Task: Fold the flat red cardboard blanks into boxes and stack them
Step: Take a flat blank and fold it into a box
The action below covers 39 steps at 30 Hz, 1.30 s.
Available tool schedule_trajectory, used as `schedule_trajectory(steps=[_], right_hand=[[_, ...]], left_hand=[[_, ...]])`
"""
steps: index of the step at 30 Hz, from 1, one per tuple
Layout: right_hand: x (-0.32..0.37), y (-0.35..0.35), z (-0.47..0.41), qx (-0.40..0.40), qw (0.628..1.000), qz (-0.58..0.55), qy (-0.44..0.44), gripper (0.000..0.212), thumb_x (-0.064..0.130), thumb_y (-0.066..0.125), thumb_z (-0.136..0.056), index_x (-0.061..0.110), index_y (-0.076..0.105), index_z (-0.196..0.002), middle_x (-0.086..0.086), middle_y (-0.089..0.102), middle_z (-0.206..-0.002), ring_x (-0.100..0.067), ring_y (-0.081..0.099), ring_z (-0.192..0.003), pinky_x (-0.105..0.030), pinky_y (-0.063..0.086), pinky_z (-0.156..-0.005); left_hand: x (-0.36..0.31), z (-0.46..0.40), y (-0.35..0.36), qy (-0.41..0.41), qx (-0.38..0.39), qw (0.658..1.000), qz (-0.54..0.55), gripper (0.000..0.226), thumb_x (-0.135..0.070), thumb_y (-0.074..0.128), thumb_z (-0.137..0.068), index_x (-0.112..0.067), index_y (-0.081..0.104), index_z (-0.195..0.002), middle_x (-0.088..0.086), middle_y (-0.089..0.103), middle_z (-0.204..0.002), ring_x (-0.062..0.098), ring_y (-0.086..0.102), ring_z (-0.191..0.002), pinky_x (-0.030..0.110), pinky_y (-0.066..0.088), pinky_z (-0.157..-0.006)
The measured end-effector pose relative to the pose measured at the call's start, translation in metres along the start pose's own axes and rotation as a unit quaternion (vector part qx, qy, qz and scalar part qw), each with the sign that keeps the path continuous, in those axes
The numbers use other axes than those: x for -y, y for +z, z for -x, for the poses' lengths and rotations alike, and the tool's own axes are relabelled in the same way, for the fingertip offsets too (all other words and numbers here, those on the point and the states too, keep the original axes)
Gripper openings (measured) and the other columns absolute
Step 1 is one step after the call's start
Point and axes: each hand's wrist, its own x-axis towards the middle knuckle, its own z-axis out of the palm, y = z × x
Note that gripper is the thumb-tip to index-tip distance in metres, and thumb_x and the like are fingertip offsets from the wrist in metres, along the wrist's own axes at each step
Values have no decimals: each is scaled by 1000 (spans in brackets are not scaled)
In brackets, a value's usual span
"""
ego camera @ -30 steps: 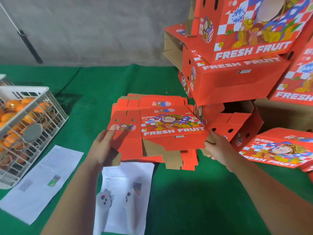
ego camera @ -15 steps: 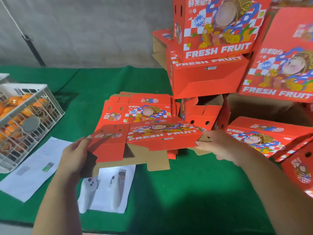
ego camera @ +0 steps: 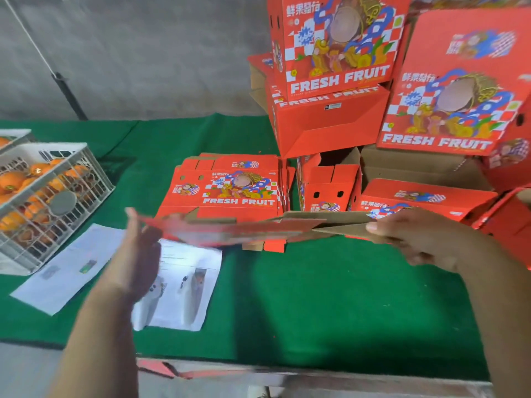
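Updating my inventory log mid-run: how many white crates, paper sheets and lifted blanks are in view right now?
White crates: 2 (one cut off at the left edge)
Paper sheets: 2
Held blank: 1
Total: 5

"FRESH FRUIT" in big white letters on the top flat blank (ego camera: 230, 193) of the pile. Same words on two folded boxes (ego camera: 336, 50), (ego camera: 448, 110). Print on the paper sheets (ego camera: 184, 285) too small to read.
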Motion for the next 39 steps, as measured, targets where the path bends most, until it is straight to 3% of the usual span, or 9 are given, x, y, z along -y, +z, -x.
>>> schedule_trajectory(steps=[7, 9, 13, 20, 23, 25, 30, 33, 39], right_hand=[[-22, -20, 1, -98, 995, -26, 2, 30, 41, 70, -87, 14, 71, -76, -8, 53, -62, -18, 48, -51, -30, 46, -57], [-28, -24, 3, -123, 989, -81, -19, 58, 70, 64, -82, 14, 79, -90, -5, 71, -90, -19, 63, -80, -38, 53, -85], [-45, -19, 2, -110, 943, -303, -86, 88, 87, 38, -74, 30, 64, -135, 7, 59, -143, -12, 42, -135, -39, 17, -125], [-47, 16, -12, -148, 958, -209, -126, 107, 100, 33, -66, 37, 40, -153, 14, 38, -160, -3, 32, -145, -41, 11, -122], [-41, 49, -20, -127, 963, -192, -142, 96, 99, 44, -64, 37, 57, -136, 2, 52, -152, -15, 49, -133, -42, 31, -118], [-42, 64, -30, -149, 942, -276, -119, 114, 102, 57, -50, 30, 57, -138, -8, 60, -140, -28, 58, -125, -53, 42, -114], [-40, 62, -42, -225, 917, -323, -65, 85, 92, 44, -79, 25, 60, -129, -6, 70, -108, -35, 68, -109, -59, 50, -104], [-37, 51, -48, -227, 929, -290, -42, 108, 106, 41, -56, 31, 53, -133, -8, 70, -121, -33, 69, -108, -57, 54, -97], [-52, 33, -53, -61, 953, -288, -69, 130, 57, 94, -62, 68, -1, -150, 11, 35, -152, -21, 67, -111, -45, 60, -77]], left_hand=[[36, -9, 90, 17, -107, 973, 204, 50, -51, 23, -112, -22, 61, -125, 16, 58, -144, 26, 58, -122, 32, 49, -91], [42, -15, 94, 20, -120, 968, 220, 51, -52, 25, -111, -22, 59, -133, 16, 57, -148, 25, 60, -121, 36, 49, -98], [40, -26, 100, 39, -57, 978, 199, 57, -51, 23, -112, -21, 48, -154, 9, 60, -148, 32, 56, -138, 56, 37, -119], [44, -22, 139, 24, -17, 992, 121, 83, -77, 10, -100, -29, 64, -139, 6, 70, -136, 21, 63, -129, 50, 40, -117], [49, -17, 167, -5, 20, 996, 84, 84, -81, 11, -95, -33, 80, -104, 1, 80, -99, 13, 77, -94, 30, 59, -81], [48, -12, 180, -3, 11, 999, 40, 86, -89, 23, -89, -28, 72, -122, 16, 78, -106, 23, 78, -92, 32, 62, -70], [47, -15, 164, 70, 39, 997, -18, 82, -93, 46, -81, -30, 61, -132, 16, 69, -127, 32, 68, -116, 51, 57, -99], [50, -14, 148, 73, 46, 995, -59, 67, -87, 51, -84, -42, 64, -133, 11, 48, -156, 34, 41, -149, 61, 39, -117], [44, -2, 141, 105, 128, 983, -76, 46, -62, 63, -88, -41, 68, -128, 14, 40, -162, 32, 45, -147, 60, 40, -117]])
